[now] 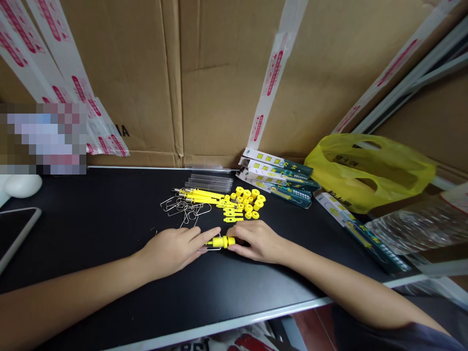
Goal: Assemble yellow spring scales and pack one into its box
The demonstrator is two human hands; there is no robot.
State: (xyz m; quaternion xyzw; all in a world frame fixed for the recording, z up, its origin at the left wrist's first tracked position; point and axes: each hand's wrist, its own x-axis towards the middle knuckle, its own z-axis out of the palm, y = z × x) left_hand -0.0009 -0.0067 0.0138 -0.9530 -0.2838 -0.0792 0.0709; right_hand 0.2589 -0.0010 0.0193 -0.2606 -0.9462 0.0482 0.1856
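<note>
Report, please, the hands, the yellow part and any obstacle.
Left hand, right hand: both holding yellow part. Wire pieces beyond left hand. No obstruction seen.

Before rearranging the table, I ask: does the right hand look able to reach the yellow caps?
Likely yes: the caps lie just beyond the right hand, with nothing visible between, though it is holding the yellow fitting.

I'm looking at a black surface (pixel 175 307) with a light edging strip, and at its far middle I see clear tubes (pixel 209 184) laid side by side. Nearer lie yellow rods (pixel 206 196), a tangle of bent wire hooks (pixel 188 210) and, to the right, clustered yellow caps (pixel 257 201). Farther right I see stacked printed boxes (pixel 278 175); a dark-screened device (pixel 12 231) sits far left.
</note>
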